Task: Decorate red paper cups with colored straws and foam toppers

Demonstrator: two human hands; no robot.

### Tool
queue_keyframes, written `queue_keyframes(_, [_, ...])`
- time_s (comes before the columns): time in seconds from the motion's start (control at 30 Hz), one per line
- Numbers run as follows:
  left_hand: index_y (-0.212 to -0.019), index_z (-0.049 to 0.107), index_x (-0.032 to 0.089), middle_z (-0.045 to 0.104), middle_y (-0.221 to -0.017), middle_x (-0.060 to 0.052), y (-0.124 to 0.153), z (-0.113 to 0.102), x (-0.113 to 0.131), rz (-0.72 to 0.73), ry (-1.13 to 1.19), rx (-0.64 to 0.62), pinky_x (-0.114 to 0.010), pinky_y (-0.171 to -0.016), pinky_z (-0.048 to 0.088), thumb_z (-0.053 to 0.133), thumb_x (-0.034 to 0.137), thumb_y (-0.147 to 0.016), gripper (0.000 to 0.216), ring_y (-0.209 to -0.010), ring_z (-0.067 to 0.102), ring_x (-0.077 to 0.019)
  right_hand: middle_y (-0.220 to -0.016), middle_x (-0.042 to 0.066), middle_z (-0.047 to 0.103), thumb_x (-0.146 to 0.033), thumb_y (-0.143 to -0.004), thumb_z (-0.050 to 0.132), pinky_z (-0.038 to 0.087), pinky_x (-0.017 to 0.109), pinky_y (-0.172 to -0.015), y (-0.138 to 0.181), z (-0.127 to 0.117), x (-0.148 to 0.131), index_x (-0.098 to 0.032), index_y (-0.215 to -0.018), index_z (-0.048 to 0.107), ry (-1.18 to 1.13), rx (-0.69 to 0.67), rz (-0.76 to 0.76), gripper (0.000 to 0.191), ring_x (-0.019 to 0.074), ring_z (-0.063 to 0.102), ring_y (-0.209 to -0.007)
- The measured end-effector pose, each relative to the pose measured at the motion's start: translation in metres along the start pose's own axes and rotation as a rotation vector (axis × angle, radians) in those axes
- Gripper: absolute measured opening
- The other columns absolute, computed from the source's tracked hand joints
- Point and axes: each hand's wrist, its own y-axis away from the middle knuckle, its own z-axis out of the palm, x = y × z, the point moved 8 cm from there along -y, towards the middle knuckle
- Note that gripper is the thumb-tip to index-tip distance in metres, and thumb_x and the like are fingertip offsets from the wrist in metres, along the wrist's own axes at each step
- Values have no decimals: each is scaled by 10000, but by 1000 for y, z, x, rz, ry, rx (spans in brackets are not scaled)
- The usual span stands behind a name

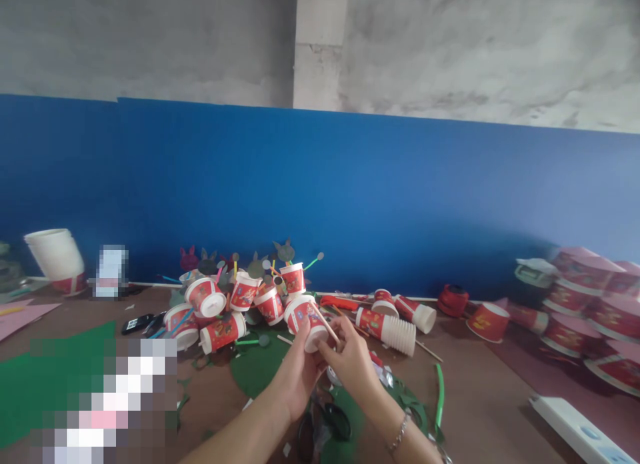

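My left hand (297, 374) is wrapped around a red and white paper cup (315, 332), held tilted above the table. In my right hand (354, 359) a thin pale stick (324, 321) is pinched, lying along the cup's side; whether its end is fixed to the cup I cannot tell. Behind the hands is a pile of similar paper cups (245, 291), some with coloured straws and small paper animal heads. Just right of my right hand lies a nested stack of paper cups (387, 329). Under my wrists are black-handled scissors (337, 421), partly hidden.
Green paper (255, 367) and scraps cover the middle of the brown table. A green straw (439, 394) and a white power strip (575, 424) lie to the right. Pink-topped red cups (575, 297) are stacked far right. A blue panel (350, 204) stands behind.
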Motion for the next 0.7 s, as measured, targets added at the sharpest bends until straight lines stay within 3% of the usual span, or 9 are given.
queue_keyframes(0.23, [-1001, 671, 129, 719, -909, -79, 1, 1, -1, -14, -30, -3, -244, -776, 447, 518, 588, -825, 515, -896, 638, -200, -639, -42, 581, -225, -658, 618, 390, 231, -546, -1, -1, 4, -208, -799, 478, 1, 13, 52, 200, 148, 530, -580])
queue_keyframes(0.43, [-1011, 652, 149, 722, -881, -68, 0, 0, 3, -2, -18, 3, -259, -771, 452, 491, 586, -842, 496, -870, 650, -203, -717, -14, 628, -249, -730, 572, 385, 221, -503, 0, 1, -4, -198, -883, 506, -86, -62, 4, 174, 125, 525, -528])
queue_keyframes(0.7, [-974, 650, 151, 727, -910, -80, 2, 2, 4, -10, 4, 48, -278, -793, 467, 526, 560, -834, 449, -923, 652, -219, -703, -12, 636, -238, -754, 539, 407, 218, -509, 0, 0, 0, -209, -855, 511, -100, -38, -10, 109, 142, 564, -566])
